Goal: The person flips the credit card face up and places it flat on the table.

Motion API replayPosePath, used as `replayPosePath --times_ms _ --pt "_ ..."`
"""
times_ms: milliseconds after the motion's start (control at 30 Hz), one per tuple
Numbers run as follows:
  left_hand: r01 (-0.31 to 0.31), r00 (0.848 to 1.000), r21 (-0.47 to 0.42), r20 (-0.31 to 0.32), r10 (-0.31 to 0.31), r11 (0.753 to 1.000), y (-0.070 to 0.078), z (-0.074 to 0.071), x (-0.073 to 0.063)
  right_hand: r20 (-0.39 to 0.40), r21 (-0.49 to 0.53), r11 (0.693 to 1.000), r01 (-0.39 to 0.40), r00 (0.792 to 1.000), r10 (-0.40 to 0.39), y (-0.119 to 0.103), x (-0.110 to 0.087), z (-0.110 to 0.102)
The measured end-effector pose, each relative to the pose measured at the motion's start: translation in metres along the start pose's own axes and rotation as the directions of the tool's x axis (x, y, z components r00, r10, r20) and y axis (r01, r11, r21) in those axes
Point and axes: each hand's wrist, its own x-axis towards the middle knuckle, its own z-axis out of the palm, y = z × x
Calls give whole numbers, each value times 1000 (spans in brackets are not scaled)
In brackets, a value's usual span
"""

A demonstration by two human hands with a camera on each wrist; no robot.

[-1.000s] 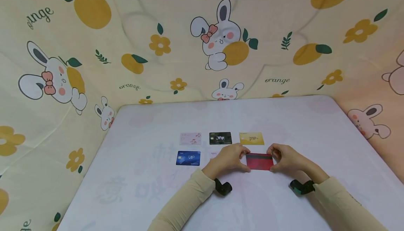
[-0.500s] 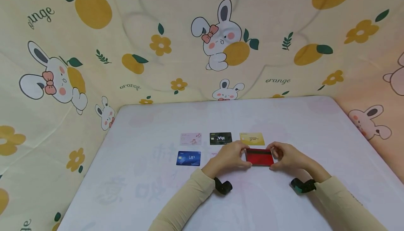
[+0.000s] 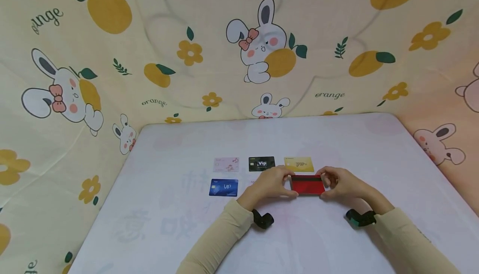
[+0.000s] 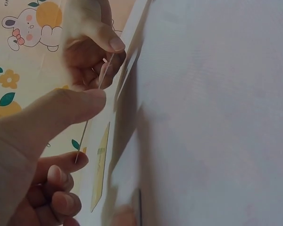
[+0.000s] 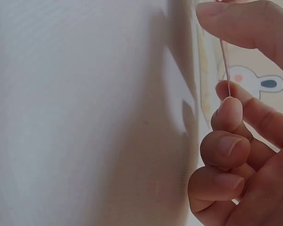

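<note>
A red card (image 3: 307, 185) with a dark stripe along its upper edge is held between both hands, right of the table's middle. My left hand (image 3: 270, 182) pinches its left end between thumb and fingers. On the right end, my right hand (image 3: 342, 184) pinches it the same way, the other fingers curled. Both wrist views show the card edge-on as a thin line (image 4: 83, 136), raised over the table with a shadow below. Just beyond it lies a gold card (image 3: 299, 164). A pale card (image 3: 253, 182) is mostly hidden behind my left hand.
Flat on the white table (image 3: 168, 224) lie a pink card (image 3: 226, 164) and a black VIP card (image 3: 261, 164) in the back row, with a blue VIP card (image 3: 223, 187) in front. A patterned cloth (image 3: 209, 70) with rabbits and oranges hangs behind.
Both hands have lifted the red card off the table and moved it slightly away from the body, toward the gold card. The other cards have stayed put.
</note>
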Motion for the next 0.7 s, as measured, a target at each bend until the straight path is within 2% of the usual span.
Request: replayPosePath --times_ms 333,700 --pt "-17 1000 12 -21 18 1000 -2 0 -1 -32 -5 998 66 997 -66 1 0 -5" --pt "-45 997 45 -63 48 998 -2 0 0 -77 -7 988 157 985 -157 -11 0 -12"
